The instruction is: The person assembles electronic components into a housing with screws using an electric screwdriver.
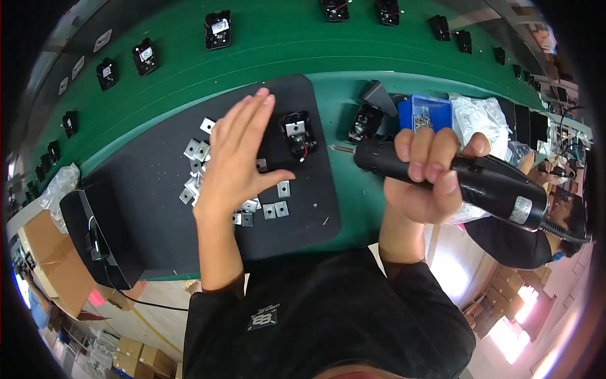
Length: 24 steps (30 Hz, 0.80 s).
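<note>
My left hand [237, 151], thumb spread wide and gripping nothing I can see, is over the plates [275, 210], while my right hand [429, 180] grips the driver [499, 188], its bit [341, 149] pointing at the housing [297, 129] on the mat's [158, 164] right side. I'd brace the housing with my left, clear of the red wire [306, 151], and stand the bit upright before pressing.

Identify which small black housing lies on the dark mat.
The housing between the left hand and the screwdriver bit; the other housings I can make out lie on green surfaces, off the mat.
</note>
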Each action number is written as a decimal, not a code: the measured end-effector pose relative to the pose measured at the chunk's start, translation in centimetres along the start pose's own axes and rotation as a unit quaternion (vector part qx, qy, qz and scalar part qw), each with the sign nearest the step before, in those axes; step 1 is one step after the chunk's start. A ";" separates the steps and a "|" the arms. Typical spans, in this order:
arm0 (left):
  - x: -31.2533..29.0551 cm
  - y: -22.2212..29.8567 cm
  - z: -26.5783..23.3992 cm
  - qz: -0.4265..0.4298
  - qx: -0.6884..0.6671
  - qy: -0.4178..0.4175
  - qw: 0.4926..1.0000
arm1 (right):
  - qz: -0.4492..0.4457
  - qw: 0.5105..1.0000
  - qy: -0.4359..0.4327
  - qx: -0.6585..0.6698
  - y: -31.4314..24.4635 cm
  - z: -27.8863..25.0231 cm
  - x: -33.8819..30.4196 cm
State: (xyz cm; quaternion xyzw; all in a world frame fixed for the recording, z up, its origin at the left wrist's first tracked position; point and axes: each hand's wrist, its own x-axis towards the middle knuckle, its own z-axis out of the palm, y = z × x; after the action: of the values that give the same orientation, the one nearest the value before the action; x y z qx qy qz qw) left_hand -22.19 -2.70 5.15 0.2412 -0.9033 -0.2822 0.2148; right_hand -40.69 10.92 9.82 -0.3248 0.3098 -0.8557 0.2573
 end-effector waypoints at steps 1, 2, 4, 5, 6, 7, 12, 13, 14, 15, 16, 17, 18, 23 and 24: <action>0.0 -0.2 0.9 -0.019 -0.018 -0.024 0.999 | 0.000 1.000 -0.001 -0.009 0.8 0.3 -0.1; 0.1 -0.2 1.6 -0.038 -0.035 -0.049 0.997 | 0.000 1.000 -0.001 -0.018 1.5 0.6 -0.2; 0.4 -0.2 2.2 -0.041 -0.044 -0.048 0.997 | 0.000 1.000 -0.005 -0.022 2.9 1.2 -0.2; 0.4 -0.4 2.6 -0.028 -0.032 -0.049 0.998 | 0.008 0.999 -0.013 -0.035 3.2 1.3 -0.3; 0.4 -0.6 2.9 -0.015 -0.019 -0.050 0.998 | 0.017 0.998 -0.021 -0.048 3.5 1.2 -0.3; 0.6 -0.6 3.0 -0.023 -0.031 -0.036 0.999 | 0.020 0.998 -0.019 -0.051 3.7 1.1 -0.2; 0.9 -0.8 2.8 -0.028 -0.060 -0.049 0.997 | 0.036 0.992 -0.096 -0.077 4.3 0.6 0.3; 0.9 -0.8 2.8 -0.028 -0.061 -0.046 0.997 | 0.033 0.993 -0.084 -0.075 4.4 0.8 0.3; 0.8 -0.8 2.7 -0.030 -0.064 -0.047 0.996 | 0.036 0.993 -0.083 -0.077 4.4 0.9 0.4; 0.8 -0.8 2.6 -0.031 -0.061 -0.048 0.997 | 0.040 0.993 -0.085 -0.073 4.4 1.0 0.4; 0.8 -0.8 2.6 -0.031 -0.059 -0.049 0.997 | 0.043 0.993 -0.088 -0.070 4.5 0.9 0.4; 0.8 -0.8 2.7 -0.033 -0.061 -0.049 0.996 | 0.046 0.993 -0.088 -0.071 4.5 0.8 0.3; 0.9 -0.8 2.7 -0.029 -0.061 -0.048 0.997 | 0.047 0.991 -0.089 -0.083 4.6 0.8 0.3; 0.8 -0.9 2.8 -0.023 -0.065 -0.043 0.997 | 0.038 0.991 -0.086 -0.091 5.0 0.6 0.2; 0.8 -1.0 2.9 -0.020 -0.063 -0.043 0.997 | 0.033 0.989 -0.106 -0.095 5.1 0.4 0.1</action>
State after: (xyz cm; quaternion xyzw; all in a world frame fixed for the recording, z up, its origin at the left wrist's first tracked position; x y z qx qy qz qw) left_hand -24.04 -2.68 2.61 0.2330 -0.8873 -0.3527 0.1845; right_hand -39.24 7.23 6.55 -0.4264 0.3710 -0.7741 0.2851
